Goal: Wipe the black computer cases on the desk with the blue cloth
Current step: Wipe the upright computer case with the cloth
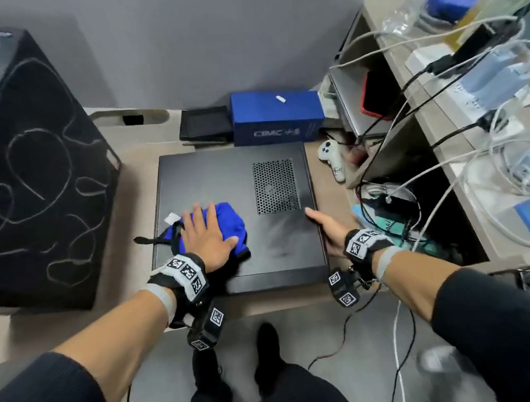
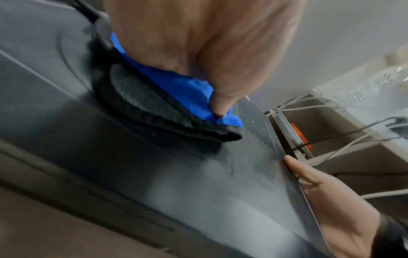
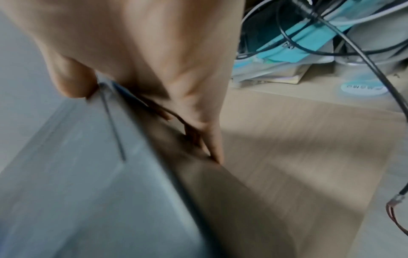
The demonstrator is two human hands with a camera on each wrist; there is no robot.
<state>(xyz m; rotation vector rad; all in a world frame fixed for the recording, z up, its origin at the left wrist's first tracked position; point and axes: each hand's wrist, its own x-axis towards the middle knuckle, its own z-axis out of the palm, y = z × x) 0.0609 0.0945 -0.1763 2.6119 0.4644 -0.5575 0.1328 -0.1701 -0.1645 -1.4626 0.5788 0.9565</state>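
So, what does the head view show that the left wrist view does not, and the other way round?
Only the head view shows the whole desk: the large black case at the left with scribbled marks, the blue box behind the flat black case, and the white controller.

Only the left wrist view shows the cloth's dark edge close up.

Both show the left hand pressing flat on the blue cloth, the vent grille, and the right hand at the case's right edge.
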